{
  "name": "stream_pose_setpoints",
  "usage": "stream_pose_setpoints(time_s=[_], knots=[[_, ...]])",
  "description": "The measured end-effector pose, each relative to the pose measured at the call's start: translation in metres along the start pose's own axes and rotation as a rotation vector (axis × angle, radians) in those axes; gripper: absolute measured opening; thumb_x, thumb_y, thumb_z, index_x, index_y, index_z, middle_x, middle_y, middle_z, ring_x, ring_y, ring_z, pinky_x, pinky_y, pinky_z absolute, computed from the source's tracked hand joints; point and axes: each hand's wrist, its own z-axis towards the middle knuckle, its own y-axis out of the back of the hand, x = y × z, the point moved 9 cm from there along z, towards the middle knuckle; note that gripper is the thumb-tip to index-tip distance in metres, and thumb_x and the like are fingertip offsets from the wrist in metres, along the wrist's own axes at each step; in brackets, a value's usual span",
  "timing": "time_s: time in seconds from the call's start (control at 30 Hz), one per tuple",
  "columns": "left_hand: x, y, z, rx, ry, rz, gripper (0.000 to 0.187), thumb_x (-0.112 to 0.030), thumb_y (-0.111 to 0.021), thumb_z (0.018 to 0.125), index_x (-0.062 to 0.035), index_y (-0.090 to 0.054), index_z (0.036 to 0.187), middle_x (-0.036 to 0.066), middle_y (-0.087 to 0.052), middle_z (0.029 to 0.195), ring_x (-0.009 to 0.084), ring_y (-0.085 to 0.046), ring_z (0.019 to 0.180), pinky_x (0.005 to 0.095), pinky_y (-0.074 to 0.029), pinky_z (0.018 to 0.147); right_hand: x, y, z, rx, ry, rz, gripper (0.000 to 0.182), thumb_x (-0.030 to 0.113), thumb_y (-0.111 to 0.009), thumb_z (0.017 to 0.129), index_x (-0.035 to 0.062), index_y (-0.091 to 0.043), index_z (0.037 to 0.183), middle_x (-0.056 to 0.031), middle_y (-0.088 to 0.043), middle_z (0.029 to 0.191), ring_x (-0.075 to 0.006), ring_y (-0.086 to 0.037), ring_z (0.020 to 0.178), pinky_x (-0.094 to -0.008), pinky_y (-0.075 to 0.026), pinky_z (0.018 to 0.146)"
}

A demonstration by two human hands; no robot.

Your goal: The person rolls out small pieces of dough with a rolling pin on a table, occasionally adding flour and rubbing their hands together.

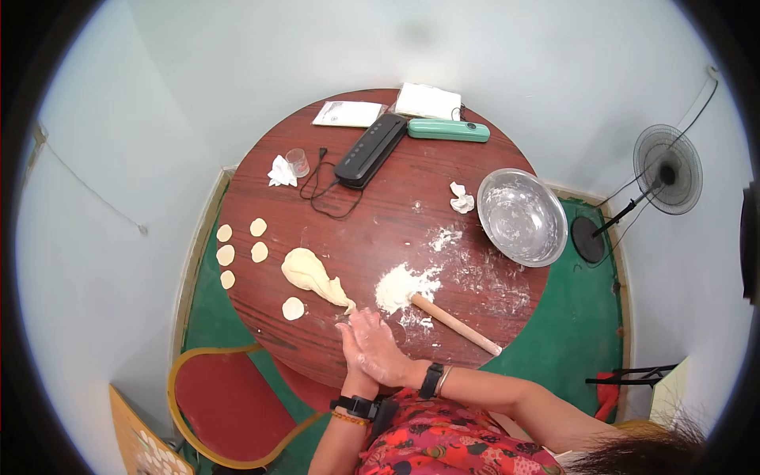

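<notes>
My left hand [354, 366] and my right hand [378, 342] are pressed palm to palm at the near edge of the table. Their fingers are closed together, and whatever lies between the palms is hidden. White flour dusts the back of my right hand. Just beyond my fingertips lies a long lump of dough [307, 269], its thin tail pointing at them. A small flat dough round [293, 308] is to the left. On the right, a wooden rolling pin [455, 323] rests with its far end in a pile of flour [402, 286].
Several more dough rounds [226, 255] lie at the table's left edge. A metal bowl [522, 218] stands tilted at the right. Toward the back are a black vacuum sealer [370, 150], a green sealer [448, 131] and a glass [298, 162]. A red chair [229, 404] is at lower left.
</notes>
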Motion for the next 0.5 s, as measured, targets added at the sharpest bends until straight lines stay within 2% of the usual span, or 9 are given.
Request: stream_pose_setpoints(time_s=[0.03, 0.07, 0.13, 0.2, 0.27, 0.3, 0.37, 0.43, 0.5], knots=[[0.001, -0.004, 0.002, 0.07, -0.053, 0.044, 0.079, -0.066, -0.019, 0.098, -0.0112, -0.02, 0.154, 0.005, -0.022, 0.16, 0.0261, -0.022, 0.146, 0.0421, -0.018, 0.119, 0.019, 0.003, 0.001, -0.006, 0.073, 0.0, 0.083, 0.053, -0.028, 0.097, -0.0049, -0.004, 0.152, -0.0276, -0.013, 0.157, -0.051, -0.009, 0.144, -0.0604, -0.013, 0.113], [0.004, -0.003, 0.007, 0.139, -0.107, 0.091, 0.079, -0.066, -0.02, 0.097, -0.0113, -0.019, 0.155, 0.005, -0.022, 0.16, 0.0264, -0.023, 0.146, 0.0423, -0.018, 0.119, 0.015, 0.0, 0.012, 0.089, -0.062, -0.066, 0.08, 0.046, -0.035, 0.097, -0.0044, -0.004, 0.152, -0.0272, -0.011, 0.157, -0.0488, -0.007, 0.146, -0.0603, -0.011, 0.114], [0.004, -0.009, 0.009, 0.28, -0.211, 0.192, 0.08, -0.067, -0.021, 0.097, -0.0116, -0.017, 0.155, 0.005, -0.022, 0.16, 0.0271, -0.023, 0.146, 0.0426, -0.017, 0.12, 0.0, 0.014, 0.029, -0.073, -0.071, -0.006, 0.079, 0.04, -0.04, 0.097, -0.0032, -0.004, 0.152, -0.027, -0.01, 0.158, -0.0478, -0.007, 0.146, -0.0612, -0.011, 0.114], [0.008, -0.024, -0.003, 0.409, -0.022, 0.091, 0.077, -0.065, -0.021, 0.098, -0.013, -0.018, 0.155, 0.004, -0.02, 0.161, 0.0259, -0.021, 0.146, 0.0419, -0.017, 0.12, -0.02, 0.026, 0.035, -0.177, -0.107, -0.033, 0.077, 0.028, -0.046, 0.094, -0.0012, -0.005, 0.153, -0.0273, -0.01, 0.158, -0.0465, -0.008, 0.146, -0.0617, -0.011, 0.114], [0.009, -0.036, -0.008, 0.573, 0.12, -0.102, 0.071, -0.059, -0.022, 0.1, -0.0146, -0.018, 0.155, 0.003, -0.017, 0.162, 0.0253, -0.02, 0.147, 0.041, -0.017, 0.119, -0.033, 0.017, 0.027, -0.079, -0.187, -0.065, 0.079, 0.034, -0.046, 0.093, -0.0009, -0.007, 0.152, -0.0276, -0.01, 0.157, -0.0478, -0.008, 0.146, -0.0619, -0.012, 0.114], [0.006, -0.026, -0.002, 0.433, 0.103, -0.108, 0.071, -0.059, -0.021, 0.101, -0.0141, -0.018, 0.155, 0.003, -0.018, 0.162, 0.0254, -0.02, 0.147, 0.0408, -0.017, 0.12, -0.038, 0.011, 0.022, -0.025, -0.227, -0.08, 0.08, 0.036, -0.046, 0.093, -0.0007, -0.008, 0.152, -0.0278, -0.011, 0.157, -0.0485, -0.008, 0.146, -0.0621, -0.013, 0.114], [0.004, -0.006, 0.003, 0.154, 0.071, -0.122, 0.071, -0.058, -0.021, 0.101, -0.0131, -0.018, 0.155, 0.004, -0.018, 0.161, 0.0255, -0.02, 0.147, 0.0404, -0.016, 0.12, 0.003, 0.019, 0.01, -0.037, -0.088, -0.027, 0.07, 0.026, -0.047, 0.092, -0.0058, -0.02, 0.148, -0.029, -0.02, 0.153, -0.0471, -0.015, 0.144, -0.0648, -0.017, 0.111], [0.023, 0.027, 0.022, 0.284, 0.196, -0.715, 0.076, -0.063, -0.021, 0.099, -0.0124, -0.017, 0.155, 0.007, -0.023, 0.159, 0.0265, -0.023, 0.145, 0.0408, -0.017, 0.12, 0.029, 0.009, 0.001, -0.075, 0.119, -0.036, 0.069, 0.026, -0.046, 0.092, -0.0056, -0.021, 0.148, -0.0291, -0.02, 0.154, -0.0473, -0.016, 0.144, -0.0653, -0.017, 0.111], [0.018, 0.022, 0.02, 0.352, 0.134, -0.592, 0.078, -0.065, -0.021, 0.098, -0.0124, -0.018, 0.155, 0.007, -0.024, 0.159, 0.0265, -0.023, 0.145, 0.0408, -0.017, 0.12, 0.026, 0.015, 0.015, -0.114, 0.061, -0.05, 0.07, 0.031, -0.044, 0.094, -0.0049, -0.019, 0.149, -0.0284, -0.018, 0.155, -0.0465, -0.015, 0.144, -0.0651, -0.017, 0.111]])
